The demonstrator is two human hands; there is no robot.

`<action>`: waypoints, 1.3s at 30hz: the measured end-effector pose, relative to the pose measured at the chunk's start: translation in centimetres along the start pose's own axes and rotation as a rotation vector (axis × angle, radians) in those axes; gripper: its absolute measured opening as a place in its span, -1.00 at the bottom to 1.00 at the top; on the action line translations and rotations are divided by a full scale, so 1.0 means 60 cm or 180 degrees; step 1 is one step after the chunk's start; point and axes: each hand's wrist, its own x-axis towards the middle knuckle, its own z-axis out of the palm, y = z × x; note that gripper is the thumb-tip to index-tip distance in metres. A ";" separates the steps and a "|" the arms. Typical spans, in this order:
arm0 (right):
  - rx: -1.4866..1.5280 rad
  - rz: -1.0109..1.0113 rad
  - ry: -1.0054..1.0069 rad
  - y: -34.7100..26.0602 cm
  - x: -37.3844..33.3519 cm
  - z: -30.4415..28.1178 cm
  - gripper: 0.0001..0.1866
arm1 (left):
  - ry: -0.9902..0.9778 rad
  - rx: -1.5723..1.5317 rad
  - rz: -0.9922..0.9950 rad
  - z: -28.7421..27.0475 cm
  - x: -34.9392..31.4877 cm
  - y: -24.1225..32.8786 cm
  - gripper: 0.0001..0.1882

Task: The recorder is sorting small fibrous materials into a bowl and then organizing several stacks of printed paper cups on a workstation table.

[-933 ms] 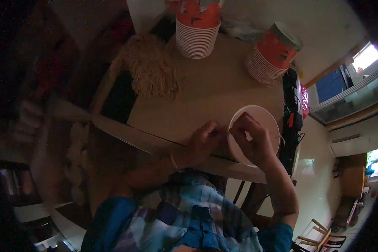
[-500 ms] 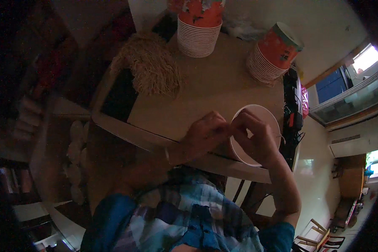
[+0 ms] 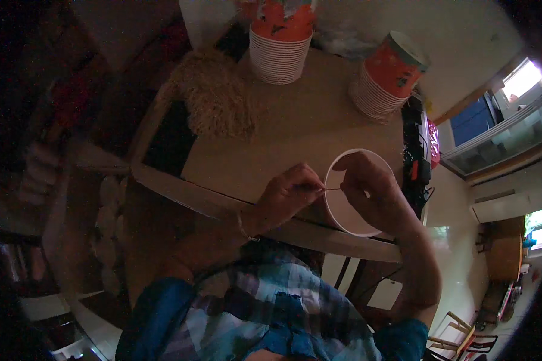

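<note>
My left hand (image 3: pixel 292 194) is closed in a pinch at the left rim of a round paper bucket (image 3: pixel 351 219). A thin strand (image 3: pixel 333 189) runs from its fingertips across to my right hand (image 3: pixel 374 191). The right hand hangs over the bucket's mouth with its fingers curled at the strand's other end; its fingertips are partly hidden. The bucket is pale inside with a white rim, and stands at the table's near edge. A bundle of tan, straw-like strands (image 3: pixel 220 99) lies at the far left of the table.
Two stacks of orange paper buckets, one at the back middle (image 3: pixel 278 57) and one at the back right (image 3: pixel 384 81), rest on the brown tabletop (image 3: pixel 271 150). Dark items with a red part (image 3: pixel 418 168) line the right edge. Wooden chairs (image 3: pixel 457 334) stand far right.
My hands have drawn apart, the right one moving right, and the thin strand now shows stretched between them. The view has shifted slightly.
</note>
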 end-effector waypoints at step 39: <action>0.0461 -0.0150 0.0368 -0.010 -0.005 0.015 -0.78 | 0.0732 0.0682 -0.0362 -0.060 -0.020 -0.073 -0.83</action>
